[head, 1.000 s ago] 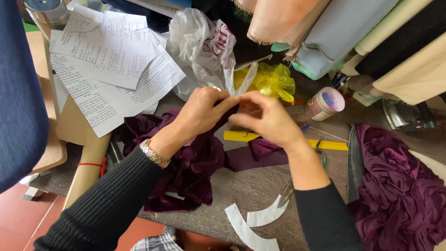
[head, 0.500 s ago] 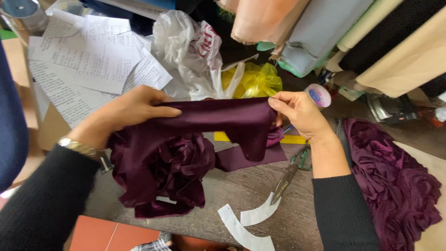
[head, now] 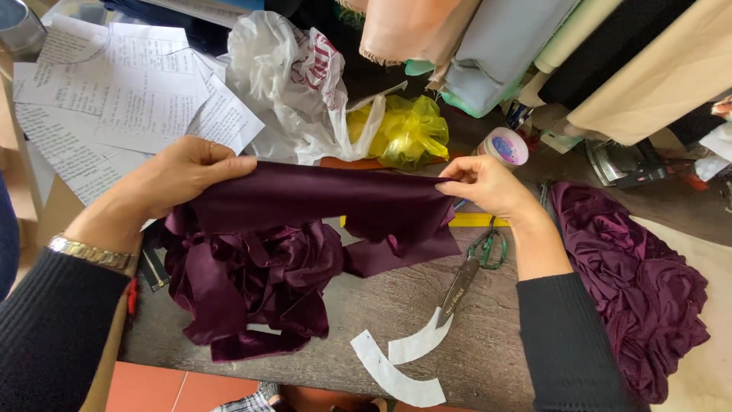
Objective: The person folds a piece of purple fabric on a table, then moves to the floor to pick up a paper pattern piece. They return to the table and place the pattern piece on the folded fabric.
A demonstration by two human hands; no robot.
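Where cloth spreads, cluttered wooden worktable [head: 488,358]

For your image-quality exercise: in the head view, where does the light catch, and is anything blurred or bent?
Head view: soft, even light, no hard shadows; sheen along the purple fabric strip stretched between the left hand and right hand; glare on the yellow plastic bag; wide-lens bending at the edges; hands and scissors are sharp.

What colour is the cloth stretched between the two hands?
Deep plum purple with a slight sheen, plain with no pattern; the cloth shows clearly in the head view.
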